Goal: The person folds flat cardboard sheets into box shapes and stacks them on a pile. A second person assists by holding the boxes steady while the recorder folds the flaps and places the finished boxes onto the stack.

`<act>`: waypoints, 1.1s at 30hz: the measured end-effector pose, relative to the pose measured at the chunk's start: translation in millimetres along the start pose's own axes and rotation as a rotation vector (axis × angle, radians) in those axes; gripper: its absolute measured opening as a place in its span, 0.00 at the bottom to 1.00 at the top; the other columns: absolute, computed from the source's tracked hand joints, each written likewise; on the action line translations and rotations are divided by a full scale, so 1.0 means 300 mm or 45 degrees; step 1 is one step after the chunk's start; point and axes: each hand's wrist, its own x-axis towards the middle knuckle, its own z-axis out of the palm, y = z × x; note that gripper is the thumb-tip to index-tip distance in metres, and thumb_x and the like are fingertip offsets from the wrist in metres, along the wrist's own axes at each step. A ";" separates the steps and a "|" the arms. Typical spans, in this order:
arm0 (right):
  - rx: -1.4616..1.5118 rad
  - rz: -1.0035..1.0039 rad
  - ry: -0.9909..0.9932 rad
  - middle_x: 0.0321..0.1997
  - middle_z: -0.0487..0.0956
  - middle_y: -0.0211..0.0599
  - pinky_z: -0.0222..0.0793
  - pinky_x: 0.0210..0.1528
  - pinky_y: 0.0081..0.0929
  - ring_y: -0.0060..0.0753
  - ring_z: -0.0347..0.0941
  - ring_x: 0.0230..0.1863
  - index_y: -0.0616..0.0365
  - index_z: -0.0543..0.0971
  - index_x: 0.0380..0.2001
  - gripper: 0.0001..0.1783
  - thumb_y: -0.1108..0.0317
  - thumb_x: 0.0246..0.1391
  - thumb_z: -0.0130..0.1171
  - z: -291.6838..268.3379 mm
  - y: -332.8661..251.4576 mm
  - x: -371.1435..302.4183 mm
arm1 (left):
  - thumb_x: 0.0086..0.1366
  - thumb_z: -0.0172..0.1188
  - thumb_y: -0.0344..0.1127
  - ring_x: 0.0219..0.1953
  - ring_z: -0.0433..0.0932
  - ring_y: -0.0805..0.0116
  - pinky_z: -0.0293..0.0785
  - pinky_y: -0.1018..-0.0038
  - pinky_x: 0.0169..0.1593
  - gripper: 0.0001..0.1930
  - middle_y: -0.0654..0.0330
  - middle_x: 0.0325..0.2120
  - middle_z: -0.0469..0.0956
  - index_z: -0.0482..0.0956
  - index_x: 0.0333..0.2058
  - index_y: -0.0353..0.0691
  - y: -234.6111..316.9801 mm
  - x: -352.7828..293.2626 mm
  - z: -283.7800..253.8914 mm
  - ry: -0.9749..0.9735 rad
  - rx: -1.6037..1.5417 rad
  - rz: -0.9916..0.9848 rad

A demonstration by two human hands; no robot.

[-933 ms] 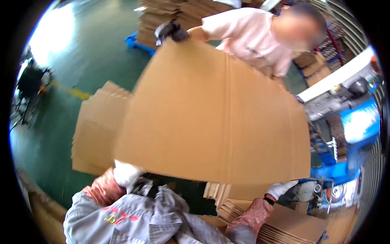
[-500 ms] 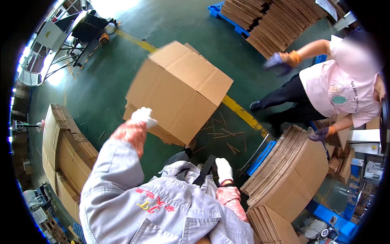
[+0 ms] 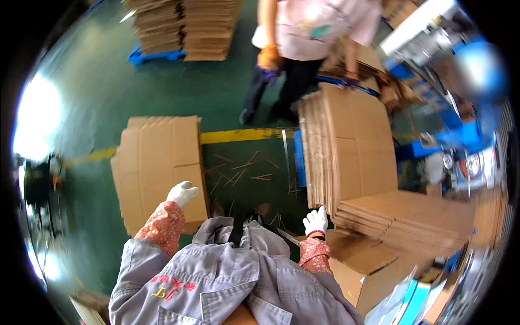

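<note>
My left hand [image 3: 182, 194], in a white glove, hovers over the near right part of a stack of folded cardboard sheets [image 3: 157, 162] on the left. Its fingers are loosely bent and apart, with nothing visible in them; whether it touches the cardboard I cannot tell. My right hand [image 3: 315, 221], also white-gloved, is beside the near left corner of a tall stack of flattened cartons [image 3: 363, 146]. Its fingers are spread and hold nothing that shows.
A co-worker [image 3: 319, 27] in a pink shirt stands beyond the tall stack, one gloved hand [image 3: 350, 81] at its far edge. Thin cardboard strips [image 3: 246, 165] litter the green floor by a yellow line [image 3: 238, 135]. More stacked cardboard [image 3: 208, 30] rests on a blue pallet [image 3: 154, 56].
My view has turned right, shifting the left stack and co-worker leftward in it. My right hand has moved from beside my body out to the tall stack's corner.
</note>
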 end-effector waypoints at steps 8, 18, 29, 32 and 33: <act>0.740 -0.592 0.778 0.80 0.62 0.37 0.50 0.75 0.47 0.44 0.57 0.77 0.53 0.63 0.73 0.44 0.32 0.68 0.49 0.044 -0.265 -0.205 | 0.68 0.63 0.52 0.63 0.77 0.58 0.70 0.66 0.67 0.32 0.51 0.61 0.80 0.77 0.64 0.35 0.716 0.050 0.055 -0.150 -0.167 0.498; 1.317 -0.571 0.884 0.83 0.57 0.32 0.33 0.82 0.44 0.40 0.50 0.82 0.53 0.61 0.75 0.44 0.33 0.68 0.39 0.172 -0.506 -0.256 | 0.69 0.67 0.47 0.62 0.75 0.63 0.68 0.67 0.66 0.35 0.51 0.62 0.77 0.71 0.67 0.32 1.205 -0.137 0.225 -0.539 -0.438 0.959; -1.404 -0.525 0.729 0.69 0.75 0.51 0.65 0.68 0.54 0.55 0.69 0.69 0.62 0.76 0.65 0.26 0.60 0.69 0.54 0.489 -0.541 -0.252 | 0.47 0.77 0.61 0.61 0.75 0.39 0.72 0.55 0.64 0.53 0.40 0.59 0.74 0.68 0.66 0.35 1.564 -0.535 0.391 -0.310 0.153 1.919; 0.205 -0.927 0.502 0.70 0.74 0.51 0.63 0.69 0.52 0.54 0.69 0.70 0.62 0.76 0.65 0.27 0.59 0.69 0.54 0.530 -0.629 -0.260 | 0.56 0.69 0.48 0.47 0.83 0.45 0.80 0.55 0.48 0.33 0.49 0.46 0.82 0.77 0.60 0.43 1.679 -0.544 0.464 0.034 0.451 1.950; 0.273 -1.010 0.493 0.71 0.74 0.51 0.63 0.70 0.51 0.53 0.68 0.70 0.62 0.76 0.65 0.27 0.58 0.69 0.54 0.539 -0.678 -0.263 | 0.60 0.63 0.43 0.39 0.84 0.48 0.80 0.56 0.40 0.24 0.54 0.39 0.84 0.80 0.56 0.47 1.695 -0.513 0.439 0.074 0.256 2.025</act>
